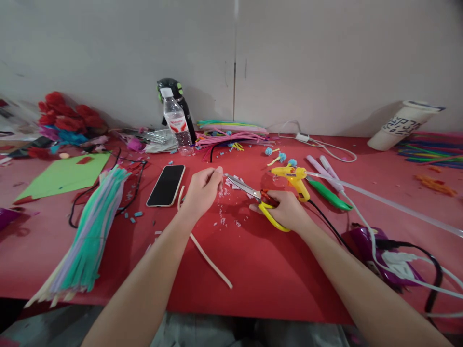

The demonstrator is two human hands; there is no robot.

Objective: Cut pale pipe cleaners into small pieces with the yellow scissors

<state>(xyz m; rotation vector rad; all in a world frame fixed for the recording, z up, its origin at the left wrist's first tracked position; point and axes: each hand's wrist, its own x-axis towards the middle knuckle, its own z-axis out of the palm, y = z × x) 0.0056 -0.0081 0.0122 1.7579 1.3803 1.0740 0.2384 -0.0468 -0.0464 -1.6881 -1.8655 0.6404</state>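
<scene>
My right hand [284,209] is closed round the yellow and red handles of a pair of scissors [242,185], whose blades point left. Their tips reach the fingertips of my left hand [203,188], which is pinched closed; whatever sits between those fingers is too small to make out. Small pale lilac cut pieces [235,183] and fine scraps [222,220] lie on the red table below the blades. A cream pipe cleaner [210,260] runs under my left wrist toward the front edge.
Left of my hands are a phone [166,185] and a bundle of teal and lilac pipe cleaners [96,231]. A plastic bottle [177,123] stands behind. Rightward lie a yellow glue gun [294,178], a green marker-like object [329,195], a purple power strip [385,255] with cables, and a leaning paper cup [403,125].
</scene>
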